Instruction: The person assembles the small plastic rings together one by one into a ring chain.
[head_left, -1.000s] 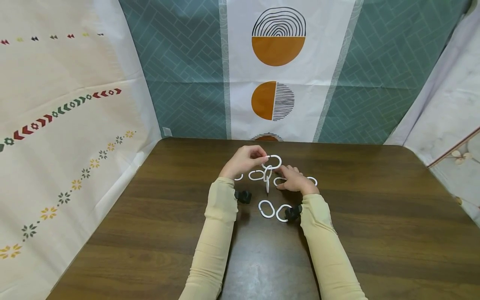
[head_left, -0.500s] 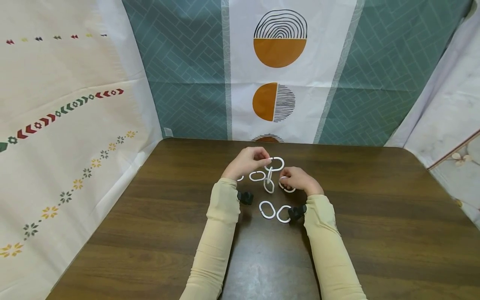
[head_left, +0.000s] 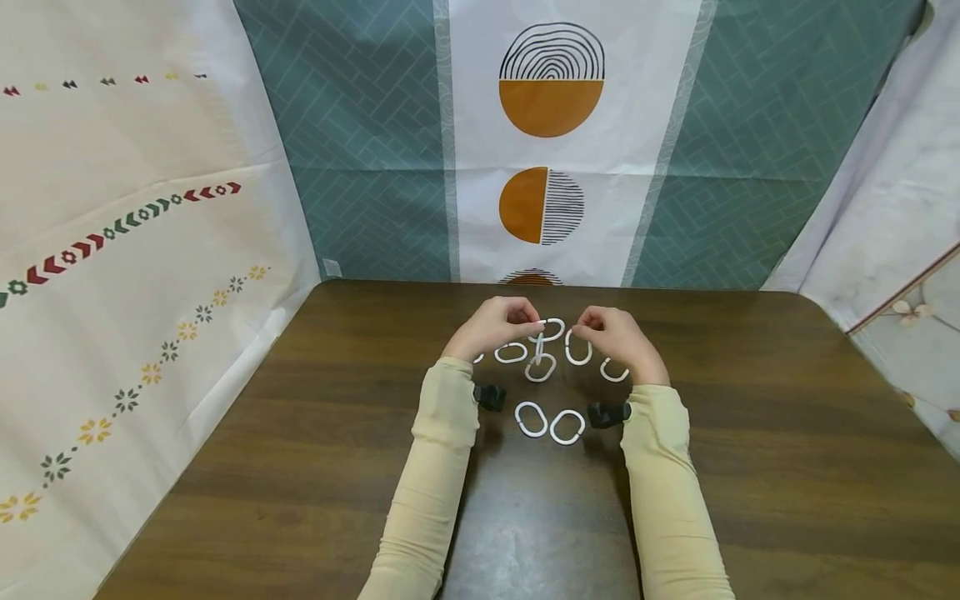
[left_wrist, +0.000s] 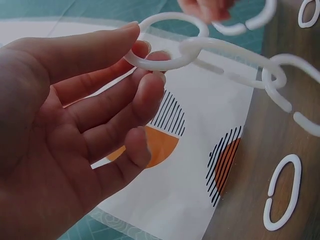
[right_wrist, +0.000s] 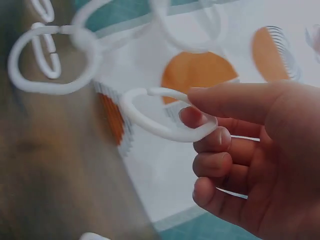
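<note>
My left hand point(head_left: 491, 328) pinches an oval white plastic chain link point(left_wrist: 172, 64) between thumb and forefinger. Hooked through it hangs a second link point(left_wrist: 235, 47), which carries a third link point(left_wrist: 272, 92) at its lower end. To the right, my right hand point(head_left: 617, 340) pinches a separate white link point(right_wrist: 160, 131) by one end, thumb against forefinger, its other fingers curled. A small gap in this link's side faces up in the right wrist view. The right-hand link is apart from the three-link chain.
Loose white links lie on the brown wooden table: one behind the chain point(head_left: 512, 361), one under my right wrist point(head_left: 615, 380), and a front pair, left link point(head_left: 517, 419) and right link point(head_left: 562, 443). Another, near my left wrist, is mostly hidden. Patterned cloths hang around the table.
My right hand has picked up a link from the table and raised it beside the chain. The left hand stays nearly still, while the lowest chain link has turned.
</note>
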